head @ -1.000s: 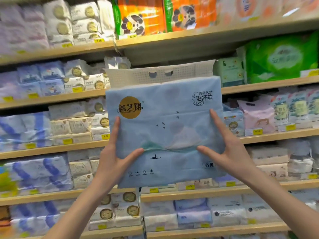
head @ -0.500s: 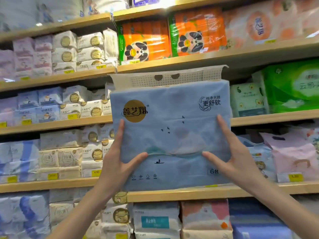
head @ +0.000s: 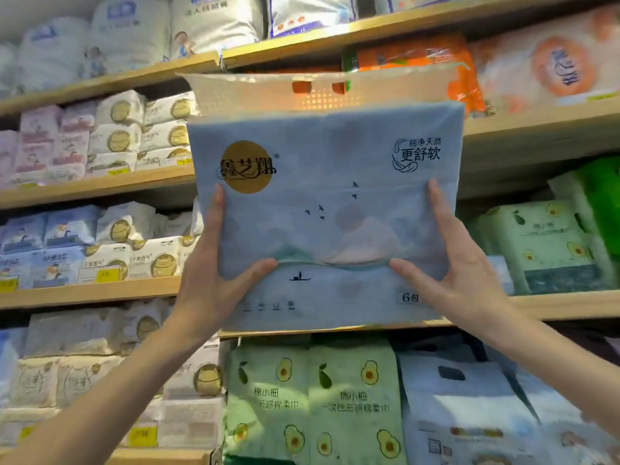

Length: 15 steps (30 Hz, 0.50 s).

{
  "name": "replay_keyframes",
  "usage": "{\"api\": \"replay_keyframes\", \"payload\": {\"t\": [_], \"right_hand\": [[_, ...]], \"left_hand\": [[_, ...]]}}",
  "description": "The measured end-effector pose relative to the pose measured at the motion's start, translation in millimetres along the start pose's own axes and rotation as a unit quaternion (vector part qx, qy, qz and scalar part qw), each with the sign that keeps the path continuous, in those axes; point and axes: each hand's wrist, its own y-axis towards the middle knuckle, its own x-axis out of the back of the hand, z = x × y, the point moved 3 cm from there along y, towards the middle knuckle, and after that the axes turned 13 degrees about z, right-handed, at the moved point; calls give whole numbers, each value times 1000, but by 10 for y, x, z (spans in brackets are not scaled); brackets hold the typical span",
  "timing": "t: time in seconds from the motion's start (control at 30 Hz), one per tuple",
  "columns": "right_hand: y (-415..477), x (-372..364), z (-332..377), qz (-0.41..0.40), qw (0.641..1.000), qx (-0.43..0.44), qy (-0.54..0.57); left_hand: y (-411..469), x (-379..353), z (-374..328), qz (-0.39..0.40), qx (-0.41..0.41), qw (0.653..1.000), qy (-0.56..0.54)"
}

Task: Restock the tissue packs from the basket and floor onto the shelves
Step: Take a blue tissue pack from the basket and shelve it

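A large pale blue tissue pack (head: pixel 322 209) with a gold round logo and a perforated carry flap on top fills the middle of the view, held upright in front of the shelves. My left hand (head: pixel 214 273) grips its lower left side, thumb across the front. My right hand (head: pixel 459 270) grips its lower right side the same way. The pack's bottom edge sits level with a wooden shelf (head: pixel 553 303), whether it touches it I cannot tell. It hides the shelf space directly behind it.
Wooden shelves run across the whole view. Cream and blue tissue packs (head: pixel 134 250) fill the left bays. Green avocado-print packs (head: pixel 312 397) sit below, an orange pack (head: pixel 412 55) above, a green pack (head: pixel 543 250) at right. Big white bags (head: pixel 134 28) line the top.
Both hands have raised the blue pack higher along the shelving, and my view has tilted up. The grip on the pack is the same.
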Motion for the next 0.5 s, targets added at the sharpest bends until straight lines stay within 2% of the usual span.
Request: {"api": "replay_keyframes", "payload": {"t": [0.3, 0.5], "right_hand": [[713, -362, -377, -47, 995, 54, -75], [909, -641, -636, -34, 994, 47, -96]], "left_hand": [[602, -71, 675, -10, -86, 996, 34], [766, -292, 1229, -12, -77, 997, 23]]}}
